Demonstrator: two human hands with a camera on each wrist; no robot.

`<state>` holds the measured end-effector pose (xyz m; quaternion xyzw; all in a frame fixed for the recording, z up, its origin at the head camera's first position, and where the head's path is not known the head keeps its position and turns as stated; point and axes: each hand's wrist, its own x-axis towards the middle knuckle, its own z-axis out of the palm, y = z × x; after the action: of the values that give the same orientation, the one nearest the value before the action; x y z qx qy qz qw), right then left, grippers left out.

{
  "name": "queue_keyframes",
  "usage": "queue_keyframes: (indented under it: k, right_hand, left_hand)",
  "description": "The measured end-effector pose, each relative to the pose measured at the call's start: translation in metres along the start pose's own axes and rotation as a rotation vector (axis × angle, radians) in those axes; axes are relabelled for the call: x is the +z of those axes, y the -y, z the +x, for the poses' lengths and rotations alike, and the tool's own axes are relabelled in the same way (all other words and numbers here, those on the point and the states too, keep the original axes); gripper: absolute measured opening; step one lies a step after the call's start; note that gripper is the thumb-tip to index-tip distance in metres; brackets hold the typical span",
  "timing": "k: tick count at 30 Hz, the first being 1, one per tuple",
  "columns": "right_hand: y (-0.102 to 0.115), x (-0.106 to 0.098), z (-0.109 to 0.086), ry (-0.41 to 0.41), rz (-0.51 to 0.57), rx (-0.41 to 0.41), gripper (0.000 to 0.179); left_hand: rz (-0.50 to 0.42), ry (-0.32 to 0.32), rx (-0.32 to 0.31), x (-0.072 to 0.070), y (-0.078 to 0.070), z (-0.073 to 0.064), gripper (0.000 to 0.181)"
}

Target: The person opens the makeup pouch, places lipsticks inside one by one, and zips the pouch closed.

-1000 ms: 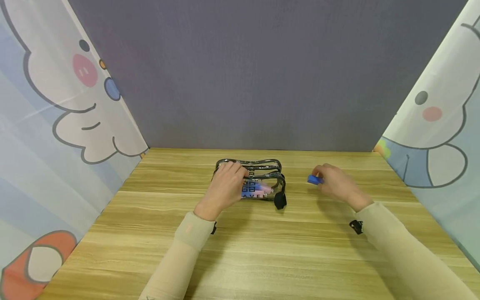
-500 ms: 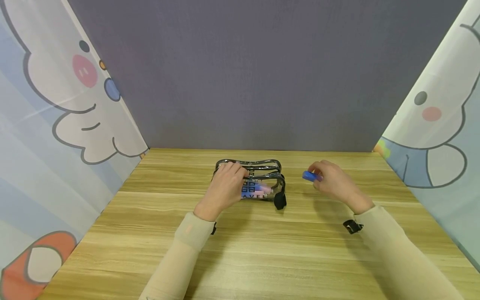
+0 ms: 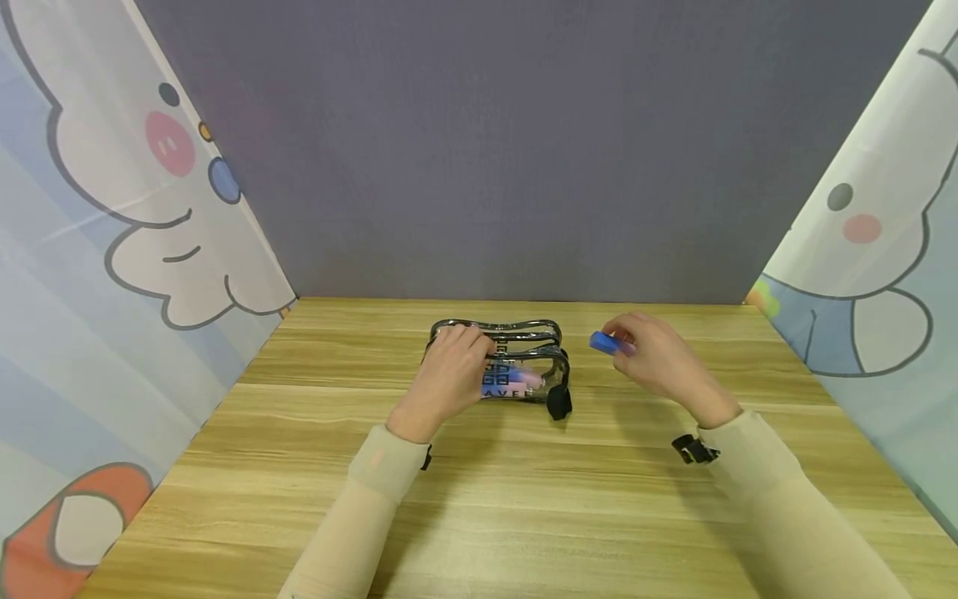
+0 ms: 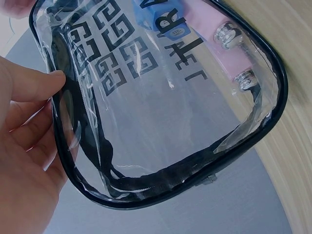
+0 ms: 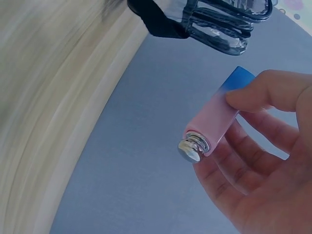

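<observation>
On the wooden table lies a clear plastic pouch [image 3: 516, 358] with black piping and black lettering. My left hand [image 3: 452, 366] grips its upper edge; in the left wrist view the thumb presses one side of the piping and the fingers curl behind it. Through the clear wall show pink tubes [image 4: 234, 58] with silver ends and a blue piece [image 4: 165, 19]. Right of the pouch, my right hand [image 3: 654, 353] pinches a blue-to-pink tube [image 5: 222, 109] above the table. Its faceted silver knob [image 5: 191, 149] points away from the thumb, and the pouch stands apart from it.
A black tab [image 3: 559, 403] hangs at the pouch's right front corner. Behind the wooden table [image 3: 479, 516] rises a grey panel [image 3: 479, 150]. Cartoon-printed curtains [image 3: 868, 274] flank both sides.
My right hand has moved left and slightly away from me with the tube, closer to the pouch. The left hand and the pouch have stayed in place.
</observation>
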<state>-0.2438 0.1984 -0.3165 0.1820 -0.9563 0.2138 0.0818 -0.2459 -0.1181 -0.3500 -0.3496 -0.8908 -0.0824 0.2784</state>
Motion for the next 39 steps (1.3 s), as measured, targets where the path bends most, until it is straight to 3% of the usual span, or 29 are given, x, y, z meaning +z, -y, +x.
queue_keyframes:
  k: [16,39]
  right_hand:
    - [0.017,-0.004,0.003,-0.041,0.028,-0.016,0.031]
    - [0.039,-0.007,0.015,-0.094,0.047,-0.117,0.029]
  left_hand:
    - [0.013,-0.003,-0.001,0.000,0.000,-0.001,0.022]
    - [0.006,-0.009,0.006,0.001,0.001,0.000,0.022]
